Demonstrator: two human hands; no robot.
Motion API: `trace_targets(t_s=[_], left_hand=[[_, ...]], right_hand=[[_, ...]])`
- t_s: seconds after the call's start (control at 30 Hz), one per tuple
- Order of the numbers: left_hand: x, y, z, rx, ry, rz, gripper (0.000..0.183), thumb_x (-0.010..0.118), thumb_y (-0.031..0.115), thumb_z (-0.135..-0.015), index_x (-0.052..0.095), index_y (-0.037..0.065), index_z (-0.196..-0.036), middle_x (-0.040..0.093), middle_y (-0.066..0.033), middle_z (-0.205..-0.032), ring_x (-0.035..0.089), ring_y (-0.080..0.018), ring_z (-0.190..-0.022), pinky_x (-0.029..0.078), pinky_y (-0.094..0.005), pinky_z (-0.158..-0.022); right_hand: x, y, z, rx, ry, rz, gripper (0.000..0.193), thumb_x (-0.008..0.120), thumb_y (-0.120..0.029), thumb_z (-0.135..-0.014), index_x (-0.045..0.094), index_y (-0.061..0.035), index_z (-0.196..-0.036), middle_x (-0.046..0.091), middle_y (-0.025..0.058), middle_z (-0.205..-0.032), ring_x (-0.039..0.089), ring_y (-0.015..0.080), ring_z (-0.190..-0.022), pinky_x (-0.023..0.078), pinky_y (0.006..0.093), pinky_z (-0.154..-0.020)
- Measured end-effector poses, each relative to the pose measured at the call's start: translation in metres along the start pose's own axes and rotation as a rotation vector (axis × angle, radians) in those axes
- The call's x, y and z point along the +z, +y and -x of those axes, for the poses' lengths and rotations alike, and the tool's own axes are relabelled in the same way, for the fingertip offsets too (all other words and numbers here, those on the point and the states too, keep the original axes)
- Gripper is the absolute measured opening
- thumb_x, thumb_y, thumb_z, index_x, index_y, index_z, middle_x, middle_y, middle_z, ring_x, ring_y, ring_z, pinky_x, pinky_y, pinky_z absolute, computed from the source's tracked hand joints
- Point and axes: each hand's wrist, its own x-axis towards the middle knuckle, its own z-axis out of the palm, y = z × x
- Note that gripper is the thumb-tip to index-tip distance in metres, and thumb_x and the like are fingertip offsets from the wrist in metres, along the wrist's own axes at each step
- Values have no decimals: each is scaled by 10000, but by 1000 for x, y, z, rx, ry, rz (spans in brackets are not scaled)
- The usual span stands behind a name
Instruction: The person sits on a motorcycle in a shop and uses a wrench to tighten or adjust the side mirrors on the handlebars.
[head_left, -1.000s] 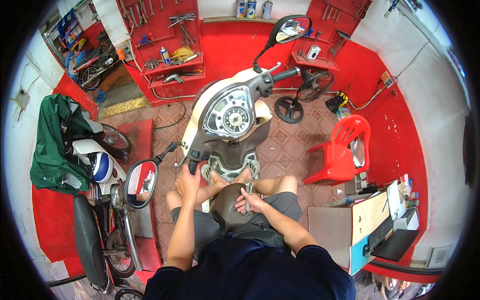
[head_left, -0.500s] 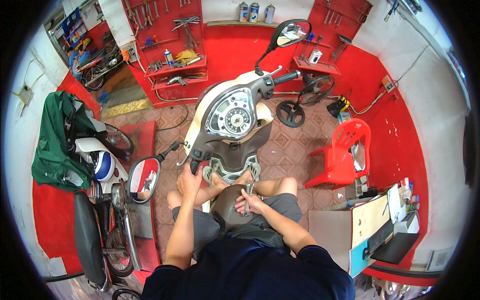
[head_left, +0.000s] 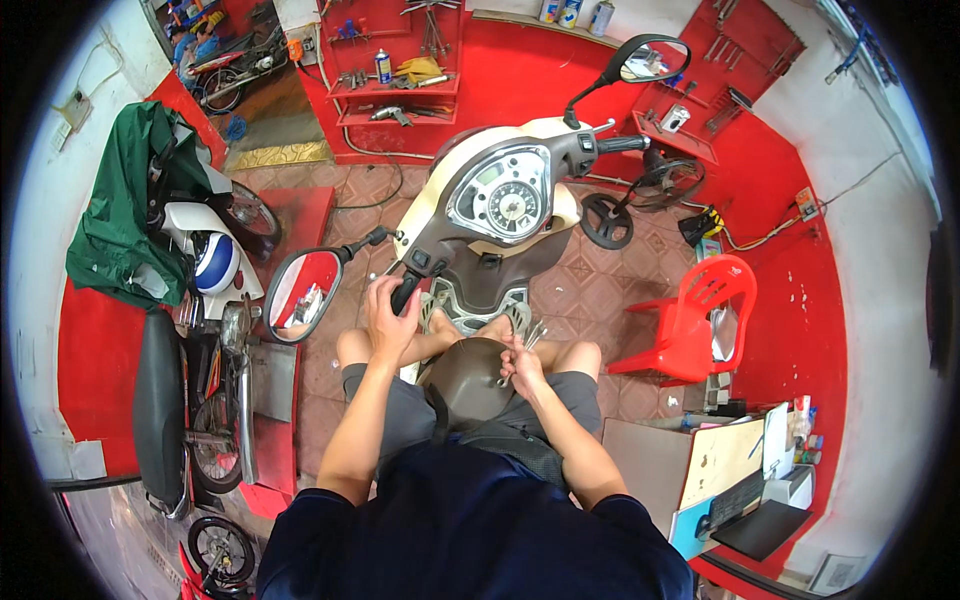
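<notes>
I sit astride a cream and brown scooter, its round speedometer [head_left: 513, 205] in front of me. My left hand [head_left: 390, 322] is at the left handlebar grip [head_left: 405, 293], the black rubber lying between thumb and fingers. My right hand [head_left: 522, 366] is closed around a silver wrench [head_left: 538, 331] above the right side of the brown seat [head_left: 465, 378]. The wrench is tilted, one end sticking out beyond the fingers and the other below the hand; its middle is hidden. Beside the left grip stands a mirror [head_left: 303, 294]; the other mirror [head_left: 655, 60] is at the far right.
A red plastic chair [head_left: 715, 315] stands at the right, with a desk and keyboard [head_left: 738, 497] nearer. Parked motorbikes, one under a green cover [head_left: 130, 215], line the left. Red tool shelves [head_left: 400, 88] hang on the far wall; a fan [head_left: 668, 180] stands near it.
The view has turned and shifted. My right hand has closed more around the wrench, which now tilts to the right. My left hand stays at the grip, its fingers more raised.
</notes>
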Motion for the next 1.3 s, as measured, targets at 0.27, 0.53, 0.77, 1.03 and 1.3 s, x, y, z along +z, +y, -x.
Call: trace_targets(t_s=[0.27,0.53,0.77,1.03,1.3], left_hand=[[3,78,-22,-190,-156,527,104,720,45,-808,625,8,-829,621,-98,-865,606,-239,-778,468,-349,-696],[91,132,-143,187,-199,491,200,695,153,-831,612,16,-951,611,-131,-931,586,-332,-906,467,-407,-803],[204,152,-231,55,-319,334,623,655,216,-866,371,-15,-1371,466,-246,-1292,497,-373,-1192,433,-435,-984],[257,138,-291,-114,-717,343,551,755,352,-777,594,24,-1189,679,-203,-1008,630,-372,-1024,475,-444,-893],[275,122,-292,-232,-650,788,386,767,236,-785,676,9,-1084,707,-178,-977,689,-230,-914,517,-337,-791]], right_hand=[[-4,-35,-1,-82,73,-1,332,563,-413,-948,551,-82,-926,397,-41,-612,336,61,-480,268,237,-432],[-3,-189,-43,-623,452,431,403,643,-404,-881,572,-40,-721,512,-10,-631,425,113,-556,368,327,-515],[37,-334,-72,-847,511,431,376,697,-409,-851,580,-62,-765,535,4,-582,444,98,-429,313,271,-387],[27,-394,-134,-843,798,485,634,746,-500,-764,565,53,-1015,605,188,-938,560,293,-838,411,373,-734],[21,-408,-163,-843,747,323,676,721,-478,-805,572,114,-1096,655,244,-1048,628,341,-962,451,408,-872]])
